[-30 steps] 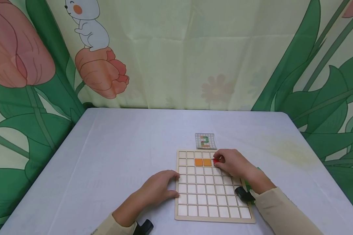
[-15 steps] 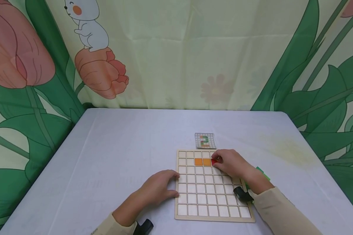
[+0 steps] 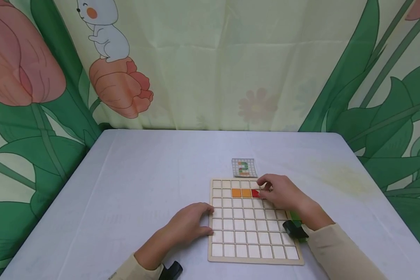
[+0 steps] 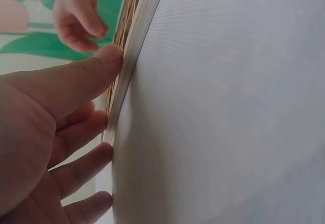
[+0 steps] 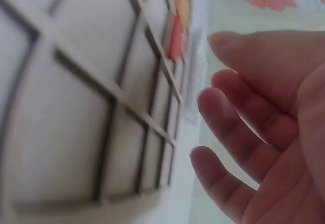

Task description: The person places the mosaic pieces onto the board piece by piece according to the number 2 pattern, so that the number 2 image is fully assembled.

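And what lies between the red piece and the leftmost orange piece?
The head view shows a second orange piece between the leftmost orange piece and the red piece, in one row.

The head view faces forward and down over the grid board (image 3: 243, 225), farthest off; the left-wrist view sits close along its left edge. The right-wrist view skims close across it, sharing its red tile (image 3: 254, 193) with the head's.
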{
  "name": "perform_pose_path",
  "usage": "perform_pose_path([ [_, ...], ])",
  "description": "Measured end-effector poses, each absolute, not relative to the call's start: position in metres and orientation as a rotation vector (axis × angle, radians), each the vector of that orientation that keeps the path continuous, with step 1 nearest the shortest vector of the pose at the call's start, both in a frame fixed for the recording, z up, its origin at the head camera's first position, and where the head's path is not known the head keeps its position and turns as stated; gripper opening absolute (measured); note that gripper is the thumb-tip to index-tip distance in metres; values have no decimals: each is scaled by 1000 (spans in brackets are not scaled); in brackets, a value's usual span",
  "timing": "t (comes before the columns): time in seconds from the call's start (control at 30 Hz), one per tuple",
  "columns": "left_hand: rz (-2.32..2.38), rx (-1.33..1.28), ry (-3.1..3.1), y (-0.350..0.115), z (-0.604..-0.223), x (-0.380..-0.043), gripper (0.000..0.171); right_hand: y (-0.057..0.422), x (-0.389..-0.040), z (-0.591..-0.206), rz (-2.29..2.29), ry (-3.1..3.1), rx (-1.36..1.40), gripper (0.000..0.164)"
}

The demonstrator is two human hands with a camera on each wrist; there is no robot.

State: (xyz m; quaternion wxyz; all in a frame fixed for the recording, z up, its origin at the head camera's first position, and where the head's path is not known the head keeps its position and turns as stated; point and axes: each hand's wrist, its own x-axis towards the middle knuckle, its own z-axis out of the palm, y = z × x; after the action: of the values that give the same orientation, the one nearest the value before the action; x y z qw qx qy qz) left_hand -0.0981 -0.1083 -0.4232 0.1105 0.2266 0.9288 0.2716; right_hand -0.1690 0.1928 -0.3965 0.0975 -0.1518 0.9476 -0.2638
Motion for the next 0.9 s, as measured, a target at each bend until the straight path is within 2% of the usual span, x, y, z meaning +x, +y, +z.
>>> perform_pose_path([
  [0.9, 759, 656, 2745, -106, -421, -96, 50, 259, -145, -390, -713, 2820, -295, 30],
])
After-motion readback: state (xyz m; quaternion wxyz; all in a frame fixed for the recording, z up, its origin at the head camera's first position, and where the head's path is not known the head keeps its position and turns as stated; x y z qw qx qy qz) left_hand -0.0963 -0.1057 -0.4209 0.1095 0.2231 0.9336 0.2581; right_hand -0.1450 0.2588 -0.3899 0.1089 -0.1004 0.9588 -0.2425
